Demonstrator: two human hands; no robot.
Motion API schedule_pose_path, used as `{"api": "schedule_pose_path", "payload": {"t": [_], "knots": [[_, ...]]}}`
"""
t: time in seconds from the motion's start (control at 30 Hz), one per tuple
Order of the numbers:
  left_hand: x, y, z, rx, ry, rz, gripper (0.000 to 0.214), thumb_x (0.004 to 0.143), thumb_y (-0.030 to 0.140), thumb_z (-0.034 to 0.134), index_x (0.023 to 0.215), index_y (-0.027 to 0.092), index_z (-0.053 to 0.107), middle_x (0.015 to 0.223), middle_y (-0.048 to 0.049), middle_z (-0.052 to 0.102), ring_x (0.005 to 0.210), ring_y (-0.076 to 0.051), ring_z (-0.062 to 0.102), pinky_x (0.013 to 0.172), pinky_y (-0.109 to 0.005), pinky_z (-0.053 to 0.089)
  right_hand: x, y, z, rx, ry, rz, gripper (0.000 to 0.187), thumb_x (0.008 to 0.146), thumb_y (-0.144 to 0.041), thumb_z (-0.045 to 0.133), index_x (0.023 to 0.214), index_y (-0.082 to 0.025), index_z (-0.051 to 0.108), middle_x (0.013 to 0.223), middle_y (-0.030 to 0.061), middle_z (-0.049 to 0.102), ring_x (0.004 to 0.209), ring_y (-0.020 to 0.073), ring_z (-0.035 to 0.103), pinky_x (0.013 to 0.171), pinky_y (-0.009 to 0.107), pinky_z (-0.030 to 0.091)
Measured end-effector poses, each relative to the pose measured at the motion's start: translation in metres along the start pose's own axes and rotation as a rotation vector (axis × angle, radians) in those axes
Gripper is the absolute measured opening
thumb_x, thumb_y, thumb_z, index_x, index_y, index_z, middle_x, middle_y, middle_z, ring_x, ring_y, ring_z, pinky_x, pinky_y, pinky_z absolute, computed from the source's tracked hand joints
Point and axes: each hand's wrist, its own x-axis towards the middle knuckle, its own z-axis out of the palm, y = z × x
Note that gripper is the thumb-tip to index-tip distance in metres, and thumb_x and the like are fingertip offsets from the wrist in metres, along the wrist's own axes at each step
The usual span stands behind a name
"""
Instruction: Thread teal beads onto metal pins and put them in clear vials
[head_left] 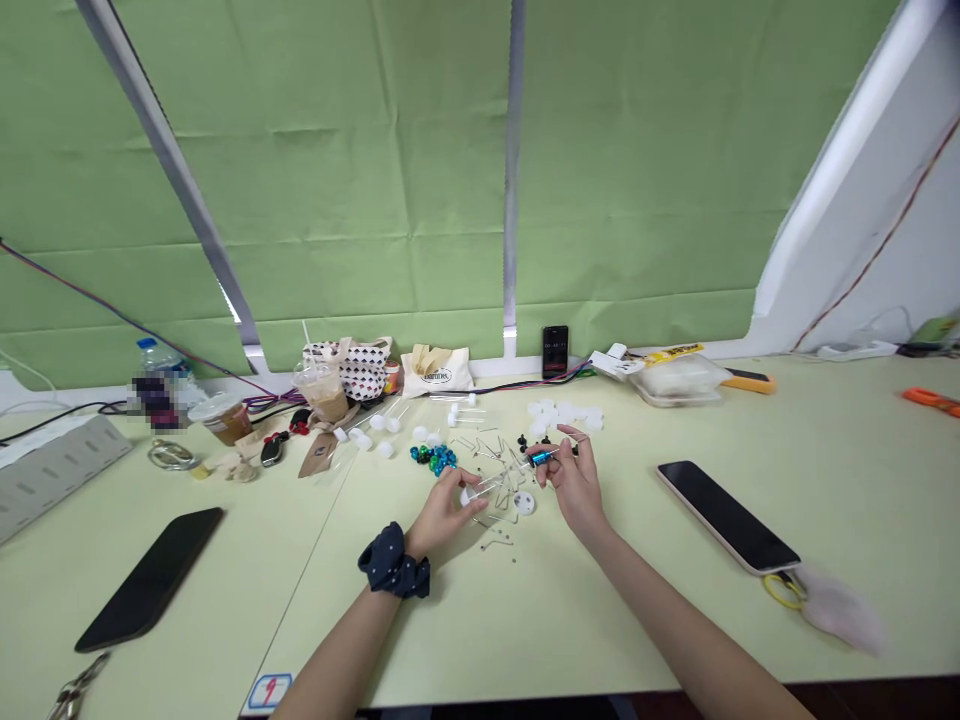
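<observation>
My left hand (444,512), with a dark dotted scrunchie (394,562) at its wrist, holds a clear tube with a white end (487,488) between thumb and fingers. In my right hand (579,490) is a small shiny blue metallic piece (540,457), gripped by the fingertips. Bent thin metal rods (506,490) lie scattered between and beyond both hands. Just right of the tube lies a white disc with dark spots (524,503). Blue and green metallic pieces (435,458) are heaped beyond my left hand. Small black parts (523,442) sit near my right fingers.
White caps (562,415) and capped clear tubes (465,412) lie farther back. Phones (154,575) (727,513) flank my arms; another phone (555,352) stands upright behind. Drink cups (322,390), a cloth pouch (436,370) and a plastic box (679,380) line the back.
</observation>
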Motion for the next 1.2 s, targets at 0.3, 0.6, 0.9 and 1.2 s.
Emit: {"api": "schedule_pose_path", "payload": {"t": [0.3,0.6,0.9,1.2], "knots": [[-0.001,0.0,0.0,-0.005,0.013,-0.007,0.028,0.079,0.041,0.058,0.095,0.018,0.059,0.094,-0.0063,0.059,0.087,-0.02,0.052,0.077,-0.031,0.038,0.001,-0.002,0.0,0.04,-0.066,0.026,0.039,0.085,-0.057,0.042,0.109,-0.027,0.04,0.085,0.0045,0.067,0.048,0.0105,0.05,0.052,0.027,0.043],[-0.001,-0.004,0.003,-0.048,0.045,-0.031,0.03,0.079,0.042,0.058,0.096,0.018,0.058,0.095,-0.0068,0.058,0.086,-0.019,0.052,0.078,-0.031,0.039,0.001,0.007,0.0,0.001,-0.082,-0.002,0.033,0.084,-0.05,0.051,0.086,-0.019,0.063,0.094,0.0069,0.06,0.055,0.0092,0.05,0.054,0.028,0.045],[0.0,-0.009,0.002,-0.078,0.061,-0.009,0.028,0.08,0.038,0.059,0.099,0.018,0.055,0.098,-0.0071,0.058,0.093,-0.02,0.053,0.086,-0.034,0.039,0.001,0.011,-0.002,-0.018,0.003,0.064,0.026,0.069,-0.04,0.071,0.076,-0.016,0.066,0.062,0.002,0.061,0.059,0.0153,0.057,0.062,0.034,0.052],[0.002,-0.013,-0.004,-0.031,0.073,0.023,0.028,0.08,0.037,0.06,0.1,0.019,0.056,0.098,-0.0076,0.057,0.095,-0.022,0.053,0.086,-0.036,0.04,0.006,0.008,-0.007,-0.017,0.008,0.145,0.027,0.062,-0.036,0.077,0.067,-0.015,0.06,0.055,-0.0002,0.061,0.051,0.011,0.054,0.057,0.027,0.048]]}}
